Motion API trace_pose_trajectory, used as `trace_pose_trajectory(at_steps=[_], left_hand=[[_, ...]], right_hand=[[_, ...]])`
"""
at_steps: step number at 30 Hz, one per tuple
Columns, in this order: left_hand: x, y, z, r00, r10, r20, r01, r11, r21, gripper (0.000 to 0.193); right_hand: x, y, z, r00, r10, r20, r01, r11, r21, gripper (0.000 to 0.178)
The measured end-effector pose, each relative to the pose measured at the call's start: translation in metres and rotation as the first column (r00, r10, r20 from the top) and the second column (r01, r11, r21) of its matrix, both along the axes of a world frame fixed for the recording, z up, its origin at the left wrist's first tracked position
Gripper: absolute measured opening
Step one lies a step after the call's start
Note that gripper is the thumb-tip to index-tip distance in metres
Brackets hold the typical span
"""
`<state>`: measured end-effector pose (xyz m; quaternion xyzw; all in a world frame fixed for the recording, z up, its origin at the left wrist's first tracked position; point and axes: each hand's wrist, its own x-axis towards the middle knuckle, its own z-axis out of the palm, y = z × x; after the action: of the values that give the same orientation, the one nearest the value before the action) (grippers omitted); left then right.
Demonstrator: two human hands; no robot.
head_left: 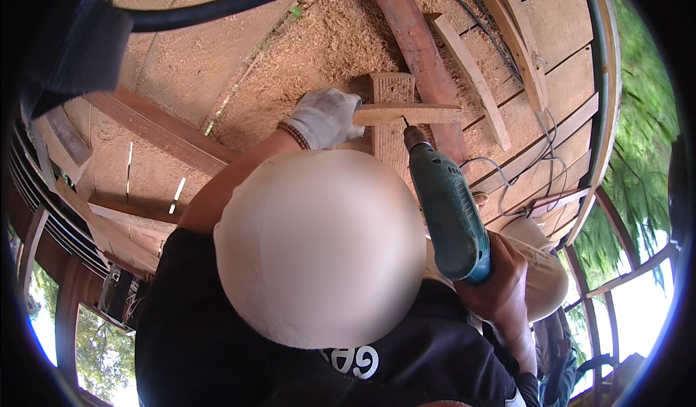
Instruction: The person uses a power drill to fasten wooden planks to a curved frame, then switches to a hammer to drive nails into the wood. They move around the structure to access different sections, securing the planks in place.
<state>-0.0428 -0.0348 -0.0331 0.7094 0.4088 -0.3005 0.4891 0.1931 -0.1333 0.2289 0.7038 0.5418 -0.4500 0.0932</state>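
Note:
My left hand (322, 119), in a light grey work glove, grips the left end of a short, slightly curved wooden piece (428, 114). That piece lies across a grooved wooden block (391, 142). In my bare right hand (504, 280) is a green power drill (451, 208), held by its rear grip. The drill points away from me, and the tip of its thin bit meets the near edge of the wooden piece, right of the block. How deep the tip sits, I cannot tell.
A reddish-brown beam (415, 41) runs behind the work. Wooden strips (471, 81) and a dark cable (554, 157) lie to the right on the plank floor. Sawdust (326, 37) covers the boards. Another timber (159, 130) lies left, and a thick black tube (232, 2) crosses the upper left.

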Motion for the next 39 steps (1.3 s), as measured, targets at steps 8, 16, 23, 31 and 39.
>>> trace_pose_trajectory(at_steps=[8,16,23,31,39], left_hand=[[-0.002,0.001,0.001,0.999,-0.013,0.05,0.013,1.0,0.001,0.047],[0.001,0.007,-0.005,0.999,-0.034,0.012,0.035,0.993,-0.114,0.047],[0.003,0.009,-0.006,1.0,-0.015,-0.017,0.013,0.99,-0.143,0.05],[0.004,-0.002,-0.016,0.992,-0.104,-0.064,0.097,0.989,-0.11,0.056],[0.009,0.009,-0.01,0.981,-0.14,-0.135,0.114,0.976,-0.185,0.059]], right_hand=[[-0.008,0.012,0.001,0.999,-0.008,0.039,0.012,0.993,-0.117,0.055],[-0.012,0.029,0.0,0.998,0.03,0.049,-0.023,0.991,-0.131,0.051],[-0.013,0.031,0.006,0.996,-0.043,0.078,0.052,0.993,-0.109,0.052],[-0.009,0.037,0.004,0.996,-0.056,0.067,0.07,0.972,-0.222,0.051],[-0.007,0.045,0.007,0.996,-0.019,0.085,0.041,0.963,-0.265,0.046]])
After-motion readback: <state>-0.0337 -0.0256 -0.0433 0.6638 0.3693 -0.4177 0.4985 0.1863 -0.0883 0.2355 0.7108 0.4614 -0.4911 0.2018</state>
